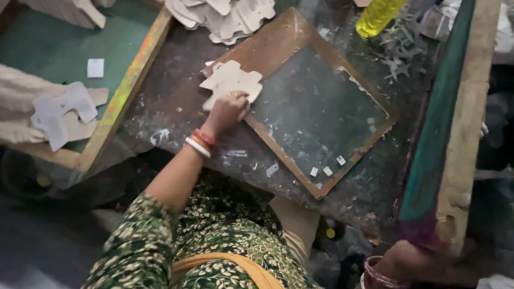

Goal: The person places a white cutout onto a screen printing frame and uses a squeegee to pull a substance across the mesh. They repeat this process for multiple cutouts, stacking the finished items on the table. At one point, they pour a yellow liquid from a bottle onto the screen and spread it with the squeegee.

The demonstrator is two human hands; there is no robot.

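Honestly, the left hand [227,111] is closed on the cutouts [231,81] at the board's [278,48] left corner, the right hand [407,262] rests low by the counter [171,96] edge, grip unclear, and I'd guess loose scraps [326,171] get dragged along.

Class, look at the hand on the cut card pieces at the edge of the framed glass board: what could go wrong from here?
1. The left hand presses pale shaped card pieces overhanging the wooden-framed dark glass board; they might slide off.
2. The yellow liquid bottle stands close by; a knock could wet the card.
3. Small white paper scraps on the glass may stick underneath.
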